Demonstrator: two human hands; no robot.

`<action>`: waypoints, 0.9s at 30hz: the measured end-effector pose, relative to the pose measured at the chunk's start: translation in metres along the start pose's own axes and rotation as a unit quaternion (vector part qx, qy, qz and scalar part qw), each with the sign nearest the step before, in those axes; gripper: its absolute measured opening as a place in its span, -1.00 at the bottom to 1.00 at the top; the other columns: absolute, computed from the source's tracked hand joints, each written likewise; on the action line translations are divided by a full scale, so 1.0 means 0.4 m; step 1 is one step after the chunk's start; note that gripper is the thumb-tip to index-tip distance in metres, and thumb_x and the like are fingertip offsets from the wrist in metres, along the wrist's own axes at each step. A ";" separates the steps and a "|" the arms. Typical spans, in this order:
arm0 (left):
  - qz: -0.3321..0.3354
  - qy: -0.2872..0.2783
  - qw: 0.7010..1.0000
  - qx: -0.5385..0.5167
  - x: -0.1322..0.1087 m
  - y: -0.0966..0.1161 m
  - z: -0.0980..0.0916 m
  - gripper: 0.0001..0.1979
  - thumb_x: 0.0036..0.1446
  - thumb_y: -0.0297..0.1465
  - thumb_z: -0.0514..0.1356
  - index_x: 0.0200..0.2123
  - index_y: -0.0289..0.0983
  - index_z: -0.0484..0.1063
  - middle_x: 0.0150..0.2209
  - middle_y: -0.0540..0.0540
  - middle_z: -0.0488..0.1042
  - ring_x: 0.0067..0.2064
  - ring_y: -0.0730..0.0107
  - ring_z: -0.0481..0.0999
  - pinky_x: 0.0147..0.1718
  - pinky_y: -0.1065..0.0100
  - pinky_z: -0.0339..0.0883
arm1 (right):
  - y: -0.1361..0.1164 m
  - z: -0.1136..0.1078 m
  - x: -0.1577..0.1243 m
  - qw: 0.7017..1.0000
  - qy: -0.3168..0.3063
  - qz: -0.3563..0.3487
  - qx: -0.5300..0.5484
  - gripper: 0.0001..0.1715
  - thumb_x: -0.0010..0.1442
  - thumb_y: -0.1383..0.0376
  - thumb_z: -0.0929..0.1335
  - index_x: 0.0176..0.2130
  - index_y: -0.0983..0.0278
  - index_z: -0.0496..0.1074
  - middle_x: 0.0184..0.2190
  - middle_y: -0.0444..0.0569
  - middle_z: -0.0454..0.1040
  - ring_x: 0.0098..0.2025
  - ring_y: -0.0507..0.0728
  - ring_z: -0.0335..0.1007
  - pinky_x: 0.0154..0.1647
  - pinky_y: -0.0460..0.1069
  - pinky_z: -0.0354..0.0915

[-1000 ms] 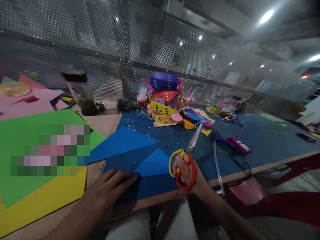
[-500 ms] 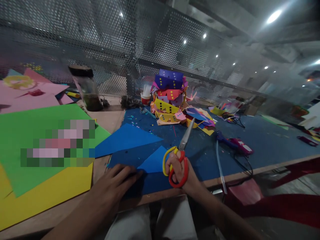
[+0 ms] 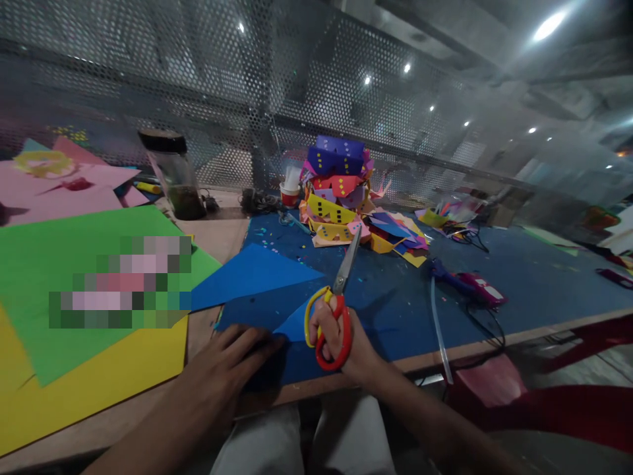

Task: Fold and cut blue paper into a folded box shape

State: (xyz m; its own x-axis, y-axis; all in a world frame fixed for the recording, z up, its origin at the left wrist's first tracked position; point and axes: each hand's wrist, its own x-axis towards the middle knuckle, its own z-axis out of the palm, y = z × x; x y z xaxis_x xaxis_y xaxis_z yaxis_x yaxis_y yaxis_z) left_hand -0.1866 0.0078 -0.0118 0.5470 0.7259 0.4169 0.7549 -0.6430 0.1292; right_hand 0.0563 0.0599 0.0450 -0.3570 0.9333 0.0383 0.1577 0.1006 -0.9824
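My right hand (image 3: 341, 340) grips scissors (image 3: 335, 303) with red and yellow handles, blades closed and pointing up and away. It hovers just right of a small blue paper triangle (image 3: 297, 323). My left hand (image 3: 230, 366) lies flat, fingers spread, pressing the near edge of a dark blue paper sheet (image 3: 257, 307) at the table's front. A larger light blue triangle (image 3: 247, 274) lies behind it.
Green (image 3: 64, 264) and yellow (image 3: 99, 382) sheets lie at left, pink paper (image 3: 54, 191) behind. A dark jar (image 3: 173, 175), a red cup (image 3: 289, 191), a pile of coloured paper pieces (image 3: 341, 198) and a glue gun (image 3: 469, 287) with cable sit on the blue mat (image 3: 519, 277). Perforated metal wall behind.
My right hand with the scissors has moved left, toward the small blue triangle and my left hand. The left hand has stayed on the paper.
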 end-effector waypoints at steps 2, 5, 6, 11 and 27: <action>0.005 -0.004 1.000 -0.010 -0.014 -0.011 -0.007 -0.39 0.14 -0.62 0.09 0.26 -0.17 0.34 0.06 -0.14 0.51 0.02 0.16 0.43 0.01 0.21 0.33 | 0.007 -0.002 0.002 1.000 -0.006 -0.004 0.009 -0.36 0.40 -0.09 0.24 -0.51 0.28 0.39 -0.63 -0.17 0.32 -0.65 -0.05 0.18 -0.62 -0.13 0.12; -0.011 0.023 0.999 -0.020 -0.034 -0.019 -0.026 -0.40 0.15 -0.62 0.05 0.25 -0.16 0.37 0.06 -0.11 0.52 0.04 0.19 0.44 0.06 0.24 0.33 | 0.015 -0.019 -0.004 1.000 -0.005 -0.003 0.012 -0.37 0.40 -0.10 0.24 -0.48 0.27 0.40 -0.61 -0.16 0.33 -0.64 -0.04 0.21 -0.62 -0.13 0.14; -0.015 0.029 0.999 -0.020 -0.037 -0.019 -0.032 -0.41 0.17 -0.62 0.04 0.24 -0.16 0.38 0.07 -0.11 0.52 0.04 0.20 0.45 0.08 0.25 0.33 | 0.016 -0.021 -0.006 1.000 -0.003 -0.002 0.010 -0.37 0.40 -0.10 0.24 -0.48 0.27 0.40 -0.62 -0.17 0.32 -0.65 -0.04 0.20 -0.62 -0.13 0.14; -0.030 0.030 0.999 -0.027 -0.033 -0.014 -0.036 -0.52 0.27 -0.55 0.06 0.21 -0.18 0.42 0.05 -0.15 0.53 0.04 0.17 0.44 0.09 0.21 0.34 | 0.012 0.022 0.001 1.000 -0.017 -0.001 0.002 -0.37 0.41 -0.11 0.22 -0.49 0.25 0.37 -0.64 -0.17 0.28 -0.65 -0.03 0.17 -0.62 -0.11 0.11; -0.019 0.032 0.999 -0.004 -0.044 -0.001 -0.064 -0.45 0.17 -0.69 0.00 0.15 -0.25 0.45 0.06 -0.14 0.58 0.08 0.22 0.51 0.08 0.22 0.43 | 0.012 0.090 0.029 0.997 -0.073 -0.019 0.019 -0.32 0.44 -0.10 0.16 -0.51 0.26 0.35 -0.66 -0.18 0.25 -0.63 -0.02 0.20 -0.59 -0.12 0.16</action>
State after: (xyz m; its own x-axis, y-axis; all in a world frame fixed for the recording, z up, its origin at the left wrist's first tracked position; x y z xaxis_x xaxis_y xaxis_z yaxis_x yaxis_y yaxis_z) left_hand -0.2057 -0.0112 0.0038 0.4935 0.7325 0.4690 0.7716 -0.6176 0.1526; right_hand 0.0196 0.0589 0.0343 -0.4929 0.8686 0.0507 0.1076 0.1186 -0.9871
